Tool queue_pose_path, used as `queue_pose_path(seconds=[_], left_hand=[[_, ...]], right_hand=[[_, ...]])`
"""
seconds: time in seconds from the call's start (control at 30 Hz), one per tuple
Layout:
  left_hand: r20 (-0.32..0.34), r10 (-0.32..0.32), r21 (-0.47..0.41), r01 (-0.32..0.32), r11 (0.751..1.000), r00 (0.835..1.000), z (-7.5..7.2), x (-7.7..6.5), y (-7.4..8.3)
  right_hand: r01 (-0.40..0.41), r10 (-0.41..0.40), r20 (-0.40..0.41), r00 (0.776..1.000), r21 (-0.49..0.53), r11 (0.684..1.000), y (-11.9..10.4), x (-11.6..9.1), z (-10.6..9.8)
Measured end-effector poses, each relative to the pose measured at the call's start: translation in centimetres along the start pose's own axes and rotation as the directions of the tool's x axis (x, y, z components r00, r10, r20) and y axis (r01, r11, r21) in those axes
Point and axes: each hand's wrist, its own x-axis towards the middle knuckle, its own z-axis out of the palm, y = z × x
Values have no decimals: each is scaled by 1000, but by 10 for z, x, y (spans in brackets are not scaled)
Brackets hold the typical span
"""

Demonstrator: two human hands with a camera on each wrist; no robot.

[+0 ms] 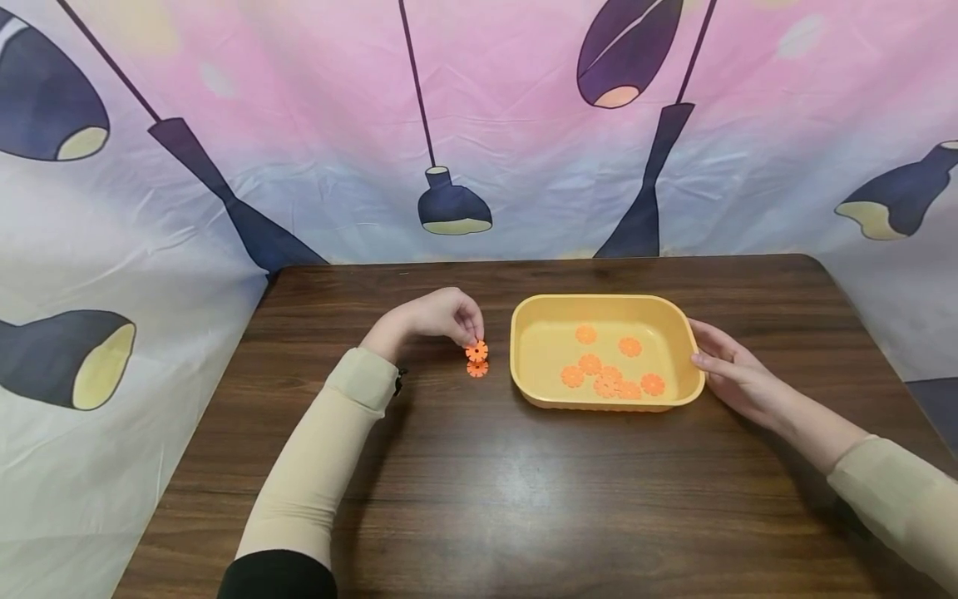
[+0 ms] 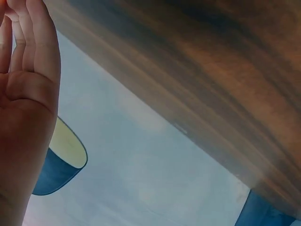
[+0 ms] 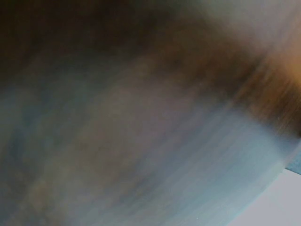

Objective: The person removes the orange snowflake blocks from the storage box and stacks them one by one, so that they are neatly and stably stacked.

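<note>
In the head view, my left hand (image 1: pixel 446 316) pinches an orange notched plastic disc (image 1: pixel 476 351) between thumb and fingertips, left of the yellow tub. A second orange disc (image 1: pixel 477 368) shows right below the pinched one, its upper edge overlapped by it. My right hand (image 1: pixel 741 378) holds the yellow tub (image 1: pixel 606 309) at its right end, thumb on the rim and fingers along the outside wall. Several orange discs (image 1: pixel 586 334) lie flat in the tub, mostly toward its near side. The left wrist view shows the palm of the left hand (image 2: pixel 28 84); the right wrist view is blurred.
Both hands work over a dark wood-grain table (image 1: pixel 479 499). Behind its far edge hangs a pink and blue cloth (image 1: pixel 524 125) printed with lamps, which also runs down the left side.
</note>
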Motion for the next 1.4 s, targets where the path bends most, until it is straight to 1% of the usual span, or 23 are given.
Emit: queue_pose_path(seconds=[0.13, 0.3, 0.53, 0.8, 1.07, 1.23, 1.4], left_hand=[[16, -32, -31, 33, 999, 999, 4, -1, -7], [28, -53, -42, 54, 998, 998, 8, -1, -10], [27, -50, -13, 51, 999, 998, 14, 1, -11], [11, -59, 20, 59, 998, 998, 15, 3, -14], [-7, -100, 48, 100, 994, 995, 18, 4, -16], [-13, -97, 51, 97, 994, 995, 18, 3, -16], [-32, -69, 44, 71, 997, 997, 14, 3, -12]], right_hand=[[2, -2, 2, 1000, 3, 1000, -1, 1, 0], [-1, 1, 1, 1000, -3, 1000, -2, 1, 1], [0, 0, 3, 1000, 3, 1000, -1, 0, 1], [20, -20, 13, 1000, 10, 1000, -1, 0, 2], [7, -7, 0, 1000, -2, 1000, -1, 0, 1], [6, -6, 0, 1000, -9, 1000, -1, 0, 1], [-4, 4, -8, 1000, -23, 1000, -1, 0, 0]])
